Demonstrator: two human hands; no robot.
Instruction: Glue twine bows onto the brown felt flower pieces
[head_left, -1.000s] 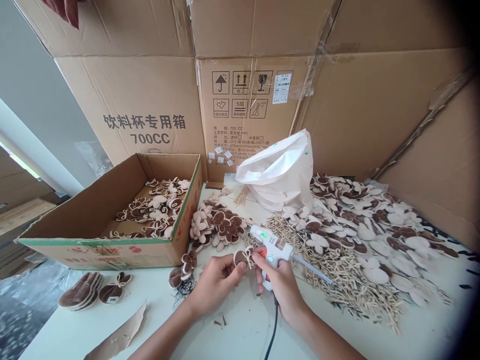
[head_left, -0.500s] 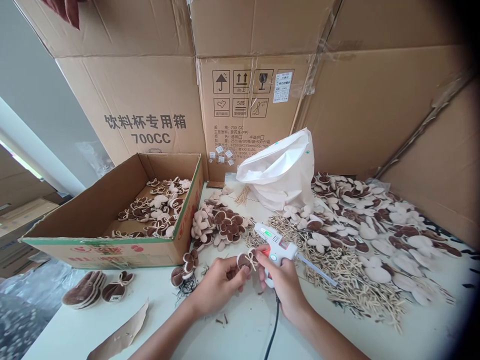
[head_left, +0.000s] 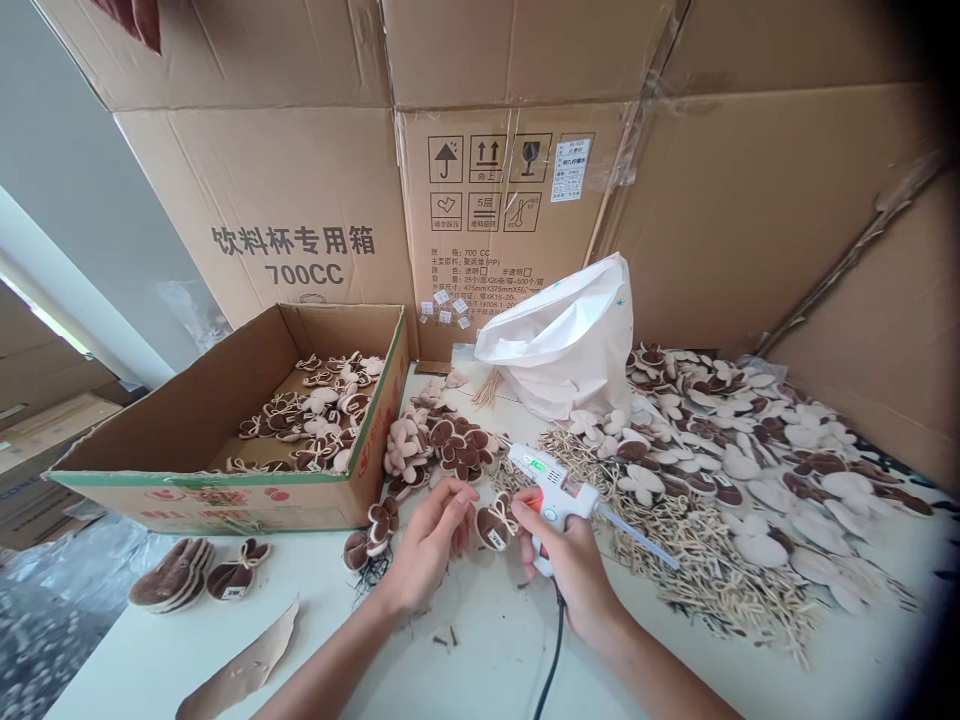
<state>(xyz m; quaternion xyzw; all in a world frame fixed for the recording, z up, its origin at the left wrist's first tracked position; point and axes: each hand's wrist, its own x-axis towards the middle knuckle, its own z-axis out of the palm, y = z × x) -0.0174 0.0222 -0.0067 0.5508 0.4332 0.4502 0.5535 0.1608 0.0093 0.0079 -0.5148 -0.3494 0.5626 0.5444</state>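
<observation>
My right hand (head_left: 566, 555) is closed around a white hot glue gun (head_left: 551, 490), whose nozzle points up and left. Between its thumb and fingertips it also pinches a small brown plush piece (head_left: 493, 528) with a beige cord bow and a small white label on its face. Just left of that piece, my left hand (head_left: 431, 540) is apart from it, its fingers loosely curved with nothing visible in them. Several brown and cream plush pieces (head_left: 457, 447) are heaped behind my hands. Beige cord bows (head_left: 712, 570) lie piled to the right.
An open carton (head_left: 247, 500) at the left holds several finished-looking bow pieces. A white bag (head_left: 562, 350) stands at the back, before large cardboard boxes. Many loose plush shapes (head_left: 757, 450) cover the right side. The gun's black cable (head_left: 551, 650) runs toward me.
My left hand has let go of the plush piece and moved slightly left and up. The piece now hangs from my right fingertips, its label showing. The glue gun stays in my right hand.
</observation>
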